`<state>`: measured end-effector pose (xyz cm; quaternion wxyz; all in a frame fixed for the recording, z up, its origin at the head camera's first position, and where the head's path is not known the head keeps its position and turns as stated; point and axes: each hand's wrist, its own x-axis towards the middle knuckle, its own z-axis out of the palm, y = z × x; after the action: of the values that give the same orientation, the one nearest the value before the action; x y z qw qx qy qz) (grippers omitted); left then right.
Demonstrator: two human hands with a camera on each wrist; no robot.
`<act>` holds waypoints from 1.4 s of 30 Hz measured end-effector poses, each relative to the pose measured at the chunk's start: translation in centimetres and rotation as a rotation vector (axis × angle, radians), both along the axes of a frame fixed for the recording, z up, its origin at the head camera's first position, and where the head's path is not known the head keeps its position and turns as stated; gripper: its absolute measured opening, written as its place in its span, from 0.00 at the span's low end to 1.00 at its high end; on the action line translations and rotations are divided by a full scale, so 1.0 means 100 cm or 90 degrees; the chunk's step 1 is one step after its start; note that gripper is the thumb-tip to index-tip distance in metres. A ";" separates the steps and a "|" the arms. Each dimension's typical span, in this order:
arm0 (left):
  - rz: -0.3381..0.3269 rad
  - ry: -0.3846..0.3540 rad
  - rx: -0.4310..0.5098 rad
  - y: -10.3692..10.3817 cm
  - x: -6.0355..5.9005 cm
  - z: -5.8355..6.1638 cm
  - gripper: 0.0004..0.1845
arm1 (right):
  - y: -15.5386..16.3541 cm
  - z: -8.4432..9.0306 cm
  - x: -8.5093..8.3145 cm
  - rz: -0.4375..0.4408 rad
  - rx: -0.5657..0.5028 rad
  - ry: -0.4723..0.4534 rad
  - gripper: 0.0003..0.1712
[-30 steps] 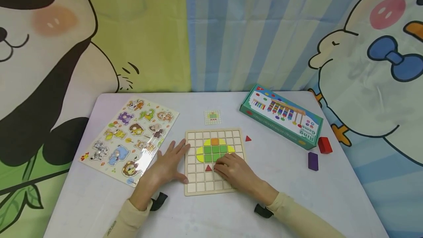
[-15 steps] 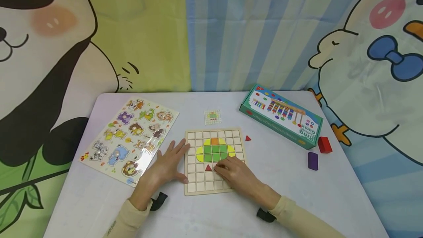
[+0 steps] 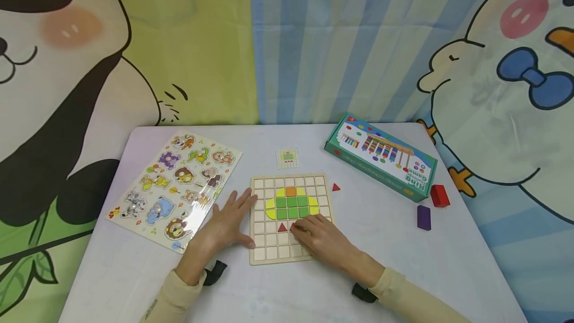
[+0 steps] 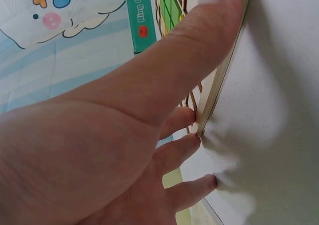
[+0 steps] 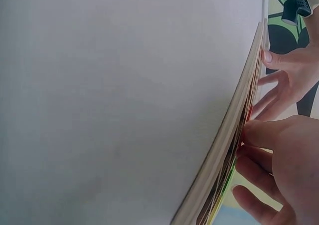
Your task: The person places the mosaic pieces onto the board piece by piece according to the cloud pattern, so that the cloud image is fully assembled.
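A square wooden grid board [image 3: 265,254] lies flat on the table. On it, green square tiles [image 3: 292,207], yellow rounded tiles [image 3: 270,209] and an orange tile [image 3: 291,191] make a shape. One red triangle tile [image 3: 282,228] sits in a cell below them. Beside it, the right hand [image 3: 326,239] pinches a second red triangle tile [image 3: 293,226] at the board, partly covered by the fingertips. The left hand [image 3: 227,224] spreads its fingers along the board's left edge, with the thumb [image 4: 199,33] resting on the rim in the left wrist view.
A pattern card [image 3: 288,158] lies behind the board, and a loose red triangle [image 3: 336,187] to its right. An animal puzzle board [image 3: 177,191] is at left. A green game box [image 3: 381,157], a red block [image 3: 440,196] and a purple block [image 3: 423,218] are at right.
The right wrist has shifted slightly right and toward the front, while its fingertips stay at the same cell. More of the red triangle tile there shows now. The left hand has stayed still.
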<state>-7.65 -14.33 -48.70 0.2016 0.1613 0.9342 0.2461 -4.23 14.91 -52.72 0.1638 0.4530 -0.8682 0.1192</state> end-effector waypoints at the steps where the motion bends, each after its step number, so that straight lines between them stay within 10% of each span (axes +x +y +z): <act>1: 0.000 0.000 0.000 0.000 0.000 0.000 0.65 | 0.000 -0.001 0.000 0.003 -0.003 0.006 0.14; 10: 0.000 0.000 -0.001 0.000 -0.001 0.000 0.65 | 0.007 0.007 -0.005 -0.010 -0.045 -0.042 0.16; 25: 0.002 0.005 -0.002 0.001 0.000 0.001 0.65 | 0.086 0.012 -0.076 -0.185 -0.059 -0.102 0.20; 42: 0.005 -0.003 -0.003 0.001 -0.001 -0.001 0.65 | 0.095 0.006 -0.081 -0.222 -0.068 -0.139 0.13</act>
<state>-7.76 -14.20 -48.75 0.2033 0.1566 0.9350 0.2449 -12.33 24.44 -52.16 0.1107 0.2712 -0.9384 0.1834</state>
